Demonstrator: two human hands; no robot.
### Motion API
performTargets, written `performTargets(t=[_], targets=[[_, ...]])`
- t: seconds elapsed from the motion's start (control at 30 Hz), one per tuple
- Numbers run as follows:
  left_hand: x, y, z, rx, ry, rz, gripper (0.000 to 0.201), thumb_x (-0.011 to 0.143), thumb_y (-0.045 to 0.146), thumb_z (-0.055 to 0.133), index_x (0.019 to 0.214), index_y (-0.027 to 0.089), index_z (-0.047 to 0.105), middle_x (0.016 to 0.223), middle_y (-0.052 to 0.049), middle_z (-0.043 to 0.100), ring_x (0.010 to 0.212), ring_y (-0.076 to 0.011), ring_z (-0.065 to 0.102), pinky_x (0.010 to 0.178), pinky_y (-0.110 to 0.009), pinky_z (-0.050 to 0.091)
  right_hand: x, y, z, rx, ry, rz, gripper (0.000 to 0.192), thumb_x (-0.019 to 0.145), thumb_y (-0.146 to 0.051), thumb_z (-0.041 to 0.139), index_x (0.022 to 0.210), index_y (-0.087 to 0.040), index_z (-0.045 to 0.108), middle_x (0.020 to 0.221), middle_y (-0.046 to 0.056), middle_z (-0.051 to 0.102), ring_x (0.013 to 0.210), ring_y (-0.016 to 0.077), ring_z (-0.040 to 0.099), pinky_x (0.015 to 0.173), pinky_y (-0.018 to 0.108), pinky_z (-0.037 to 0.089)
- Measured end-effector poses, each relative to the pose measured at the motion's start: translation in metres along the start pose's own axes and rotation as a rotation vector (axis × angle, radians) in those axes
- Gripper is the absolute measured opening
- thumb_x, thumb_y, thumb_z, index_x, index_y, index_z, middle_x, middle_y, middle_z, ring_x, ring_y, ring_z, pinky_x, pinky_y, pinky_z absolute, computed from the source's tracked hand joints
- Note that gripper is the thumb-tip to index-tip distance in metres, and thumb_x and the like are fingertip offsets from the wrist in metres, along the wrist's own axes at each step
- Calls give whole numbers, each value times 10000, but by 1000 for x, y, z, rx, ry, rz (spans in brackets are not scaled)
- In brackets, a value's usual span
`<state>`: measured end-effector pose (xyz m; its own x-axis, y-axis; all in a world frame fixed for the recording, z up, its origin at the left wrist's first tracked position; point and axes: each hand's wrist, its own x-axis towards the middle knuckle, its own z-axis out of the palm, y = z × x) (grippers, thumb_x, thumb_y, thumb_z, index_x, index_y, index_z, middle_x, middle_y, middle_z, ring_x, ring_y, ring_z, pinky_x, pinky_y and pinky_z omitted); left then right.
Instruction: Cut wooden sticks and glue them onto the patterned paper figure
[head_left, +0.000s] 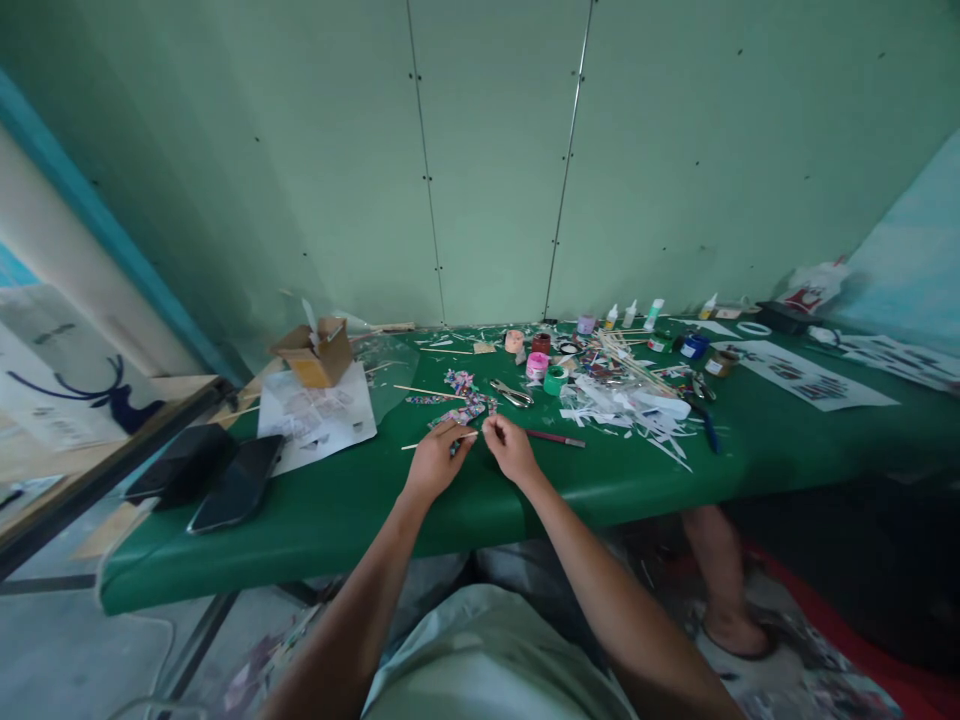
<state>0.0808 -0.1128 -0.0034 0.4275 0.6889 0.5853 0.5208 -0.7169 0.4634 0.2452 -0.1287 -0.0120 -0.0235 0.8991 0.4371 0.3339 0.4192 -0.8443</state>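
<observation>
The left hand (438,464) pinches a thin stick (469,434) in nearly closed fingers, its tip pointing towards three o'clock and the right hand (511,450), whose fingertips press together, anything between them too small to tell. A speckled cutout (460,380) lies at eleven o'clock, pliers (513,393) at one, a pen (556,438) at three.

the left hand (436,465) holds a thin stick (409,447) beside the right hand (511,450) over a green table (315,520).
</observation>
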Motion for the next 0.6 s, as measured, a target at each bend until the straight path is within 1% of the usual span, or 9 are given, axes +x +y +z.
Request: performTargets(t=[0.07,0.23,0.4,0.5,0.6], targets=[[0,1,-1,-25,-11,1,197,913,294,464,948,200,633,949,-63,646,916,-186,585,824,-324,451,-4,-1,1,-13,52,-29,203,881,-357,418,772,-201,489,640,-11,510,576,131,483,554,230,363],[1,3,-3,-79,-56,10,246,936,301,409,900,184,622,893,-68,638,879,-184,571,820,-331,443,-7,0,3,29,-2,-27,183,890,-359,423,807,-211,489,675,4,572,604,147,556,579,238,420],[1,2,-2,-111,-47,20,239,930,295,423,883,183,629,882,-65,640,873,-180,566,825,-329,440,-7,0,3,47,16,-39,183,899,-353,423,803,-210,486,712,13,602,616,145,582,590,237,435],[1,0,-1,-109,-43,17,236,927,299,429,902,183,632,901,-69,643,893,-184,571,834,-332,441,-8,-1,3,10,37,-59,181,898,-347,426,804,-207,492,743,25,615,664,151,589,605,234,434],[1,-1,0,-111,-46,8,239,927,302,425,902,184,632,889,-66,637,881,-183,572,824,-328,445,-7,-2,2,-31,26,-72,190,894,-351,424,800,-205,501,752,34,614,693,159,583,604,234,427]])
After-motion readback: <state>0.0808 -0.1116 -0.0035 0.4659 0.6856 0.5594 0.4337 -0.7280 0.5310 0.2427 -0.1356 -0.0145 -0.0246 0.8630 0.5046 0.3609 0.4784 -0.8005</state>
